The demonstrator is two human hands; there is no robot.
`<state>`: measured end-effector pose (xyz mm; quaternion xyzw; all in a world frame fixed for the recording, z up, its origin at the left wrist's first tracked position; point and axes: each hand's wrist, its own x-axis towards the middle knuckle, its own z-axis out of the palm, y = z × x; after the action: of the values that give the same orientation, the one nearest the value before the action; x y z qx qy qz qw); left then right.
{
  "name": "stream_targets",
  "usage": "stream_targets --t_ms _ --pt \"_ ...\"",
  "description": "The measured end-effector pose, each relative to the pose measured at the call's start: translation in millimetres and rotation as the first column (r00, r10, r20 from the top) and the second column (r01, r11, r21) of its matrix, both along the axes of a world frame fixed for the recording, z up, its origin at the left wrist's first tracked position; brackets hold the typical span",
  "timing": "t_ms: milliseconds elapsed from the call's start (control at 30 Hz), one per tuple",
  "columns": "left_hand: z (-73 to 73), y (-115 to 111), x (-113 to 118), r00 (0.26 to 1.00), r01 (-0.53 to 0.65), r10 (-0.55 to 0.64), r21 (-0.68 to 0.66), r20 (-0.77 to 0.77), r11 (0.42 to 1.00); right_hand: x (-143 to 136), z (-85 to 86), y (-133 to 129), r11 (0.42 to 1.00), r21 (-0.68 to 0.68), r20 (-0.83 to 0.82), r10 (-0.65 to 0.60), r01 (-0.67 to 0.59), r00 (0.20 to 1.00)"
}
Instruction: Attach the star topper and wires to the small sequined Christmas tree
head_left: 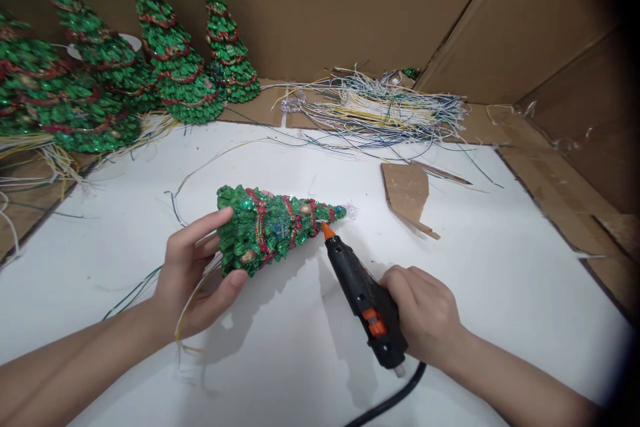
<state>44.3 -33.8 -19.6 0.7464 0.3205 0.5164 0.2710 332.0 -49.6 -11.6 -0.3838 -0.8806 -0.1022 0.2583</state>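
A green glittery Christmas tree figure (280,227) with red garlands lies sideways over the white table, its clear star tip (352,212) pointing right. Around its wide base my left hand (197,267) is closed, thumb below and fingers above. Thin wires (183,310) trail from the base past that hand. My right hand (425,307) grips a black hot glue gun (363,293) by its handle. The gun's orange nozzle (327,231) touches or nearly touches the tree near its upper end.
Several similar trees (183,67) stand at the back left. A heap of loose wires (390,107) lies along the back on cardboard. Right of the star is a cardboard scrap (406,192). The gun's black cord (390,403) runs off the bottom edge. Cardboard walls (340,7) rise behind.
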Motion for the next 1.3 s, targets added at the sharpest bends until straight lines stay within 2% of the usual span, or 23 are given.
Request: stream_targets --t_ms 900,1300 --pt "0.4 -1.0 1.2 1.0 0.022 -0.022 -0.009 -0.002 1.0 -0.9 3.3 -3.8 1.0 -0.014 -0.015 -0.021 0.021 1.0" --pt "1.9 -2.0 1.9 1.0 0.007 -0.007 -0.035 0.002 0.999 1.5 1.8 -2.7 0.999 -0.039 -0.004 0.007 -0.008 1.0"
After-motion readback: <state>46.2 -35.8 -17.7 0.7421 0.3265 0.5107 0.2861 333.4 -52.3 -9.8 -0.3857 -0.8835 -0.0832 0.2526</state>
